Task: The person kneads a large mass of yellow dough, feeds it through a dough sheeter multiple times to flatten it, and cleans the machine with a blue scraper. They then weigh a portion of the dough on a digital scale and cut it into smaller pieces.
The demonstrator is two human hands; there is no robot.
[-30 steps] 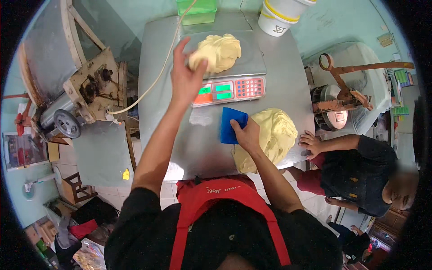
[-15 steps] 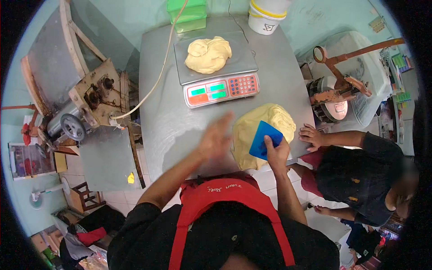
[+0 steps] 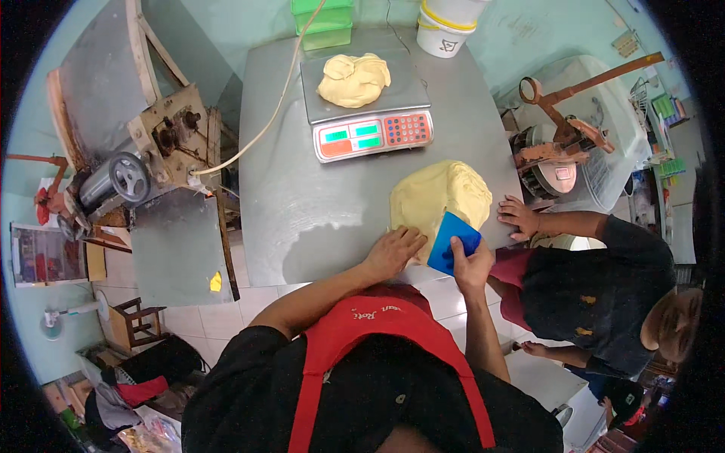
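A large pale-yellow mound of dough point(image 3: 442, 192) lies near the front edge of the metal table. My right hand point(image 3: 473, 260) grips a blue dough scraper point(image 3: 451, 240), held against the near side of the mound. At the dough's near left edge, my left hand point(image 3: 398, 251) has its fingers curled onto the dough; their tips are partly hidden. A smaller lump of dough point(image 3: 353, 80) rests on the flat pan of a digital scale point(image 3: 373, 136), farther back, its display lit green.
A co-worker's hand point(image 3: 519, 217) leans on the table point(image 3: 279, 174) at its right edge. Green plastic boxes point(image 3: 323, 23) and a white bucket point(image 3: 442, 38) stand at the back. Machines flank the table, one with a handwheel point(image 3: 130, 177). A pale hose point(image 3: 281, 113) crosses the left side.
My left hand has come down and toward me, from blurred motion beside the scale onto the dough's near edge. The scraper has shifted slightly down and right.
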